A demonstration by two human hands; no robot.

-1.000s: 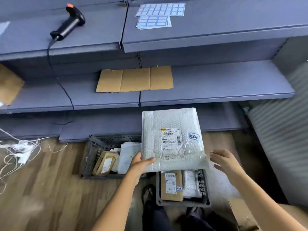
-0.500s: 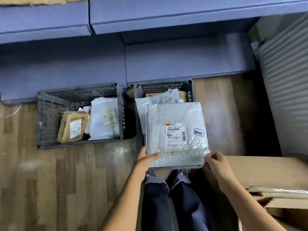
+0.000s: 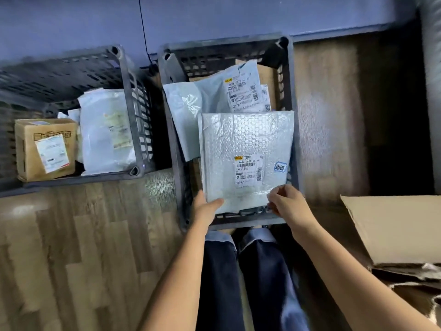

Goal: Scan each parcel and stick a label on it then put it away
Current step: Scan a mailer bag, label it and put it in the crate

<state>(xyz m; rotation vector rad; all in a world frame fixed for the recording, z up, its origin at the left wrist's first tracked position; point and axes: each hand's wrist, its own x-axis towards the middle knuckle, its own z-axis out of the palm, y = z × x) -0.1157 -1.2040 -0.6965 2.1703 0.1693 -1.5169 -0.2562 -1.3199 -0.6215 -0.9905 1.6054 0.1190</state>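
A white bubble-wrap parcel [image 3: 245,144] with a shipping label and a small blue sticker [image 3: 280,167] lies low inside the right dark crate [image 3: 294,130], on top of other parcels. My left hand [image 3: 205,206] grips its near left corner, thumb on top. My right hand [image 3: 287,203] pinches its near right edge. Behind it in the same crate lies a pale grey mailer bag [image 3: 191,103] with a label.
A second dark crate [image 3: 138,115] at the left holds a cardboard box [image 3: 45,149] and a white bag [image 3: 107,132]. Wooden floor lies around the crates, a blue shelf base [image 3: 214,17] behind them, and a flat cardboard sheet [image 3: 396,225] at my right.
The parcel has come down from shelf height into the right crate. My right hand, free one second ago, now holds the parcel's near right edge. My view has tipped down towards the floor.
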